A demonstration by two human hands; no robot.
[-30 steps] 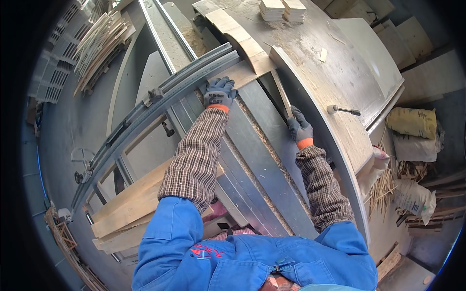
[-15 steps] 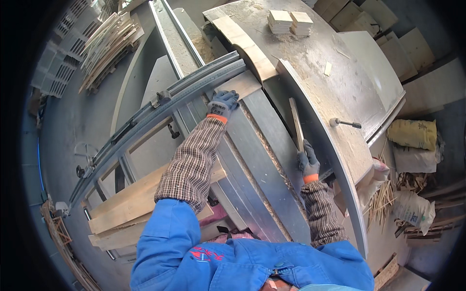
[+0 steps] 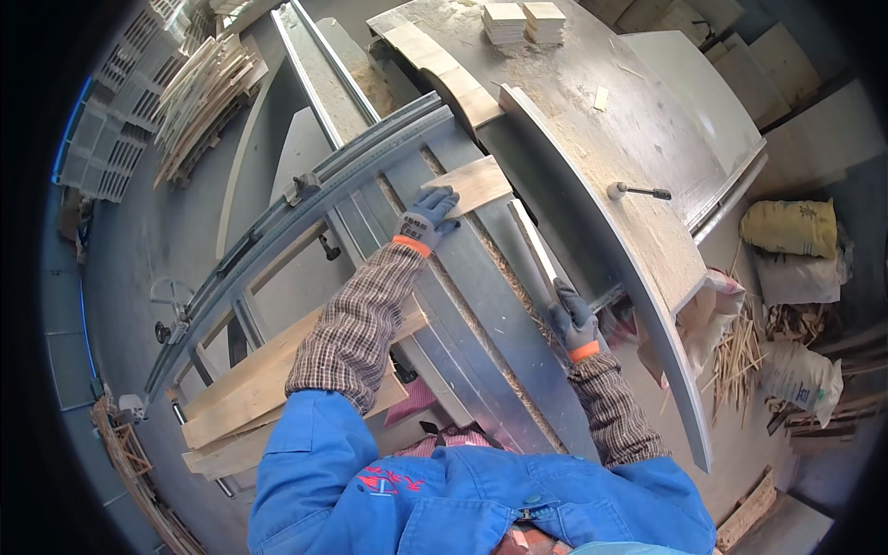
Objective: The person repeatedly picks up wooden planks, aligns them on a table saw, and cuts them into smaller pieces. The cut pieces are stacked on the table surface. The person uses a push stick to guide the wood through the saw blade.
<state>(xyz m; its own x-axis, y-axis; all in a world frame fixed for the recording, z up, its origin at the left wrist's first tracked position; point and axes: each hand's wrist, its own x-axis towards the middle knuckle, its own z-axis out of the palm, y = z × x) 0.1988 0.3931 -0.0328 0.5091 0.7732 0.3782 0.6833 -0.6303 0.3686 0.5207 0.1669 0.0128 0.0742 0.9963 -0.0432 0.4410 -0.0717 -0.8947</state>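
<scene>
My left hand (image 3: 427, 216), in a grey glove with an orange cuff, grips the left end of a short, pale wooden board (image 3: 478, 184). The board lies across the slotted metal sliding table (image 3: 481, 268), a little nearer me than the metal crossbar fence (image 3: 398, 136). A thin wooden stick (image 3: 532, 239) points away from my right hand (image 3: 574, 322), which is closed round its near end. The stick's far tip is just below the board's right corner. Right of it runs the long metal rip fence (image 3: 601, 240).
Two stacks of small wooden pieces (image 3: 505, 23) stand on the dusty machine table (image 3: 555, 79). A black-handled lever (image 3: 638, 192) sits by the rip fence. Long planks (image 3: 250, 375) lie at left. Sacks (image 3: 786, 228) and scrap sticks (image 3: 735, 370) are at right.
My left hand has drawn the board toward me, away from the crossbar fence. My right hand has brought the stick left, over the sliding table's edge.
</scene>
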